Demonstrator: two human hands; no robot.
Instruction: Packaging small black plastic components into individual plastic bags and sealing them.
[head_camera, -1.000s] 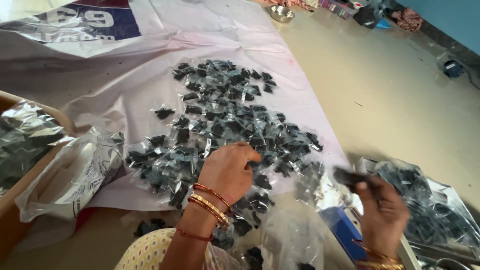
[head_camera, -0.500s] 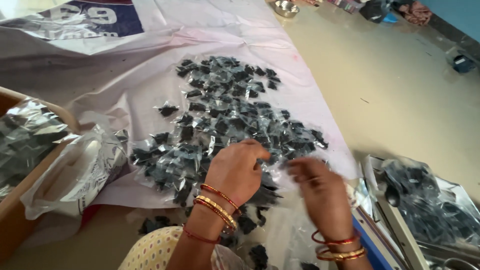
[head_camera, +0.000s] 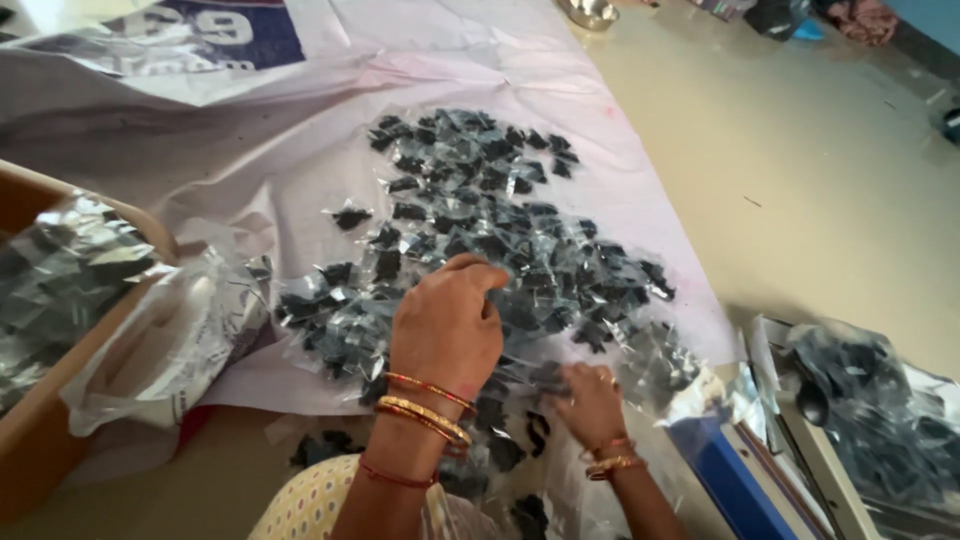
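Both hands sorting small clear packets w/ dark parts, spread on a pale sheet (head_camera: 300, 160).
Left hand (head_camera: 445, 325) rests curled on the packet pile (head_camera: 480, 240), pinning it; right hand (head_camera: 590, 400), at pile's near edge, fingers closed on packets (head_camera: 545, 378).

The single head-worn camera is looking down and forward from above the person's lap, tilting slightly so the floor is running diagonally. It is sitting close to the left hand (head_camera: 447, 325) and the right hand (head_camera: 592, 400), which are filling the lower middle of the frame. Beyond them it is taking in the spread of small clear packets with black parts (head_camera: 480, 230) lying on the white plastic sheet (head_camera: 250, 170), and the beige floor (head_camera: 800, 190) stretching to the upper right. No second view is sharing the scene.
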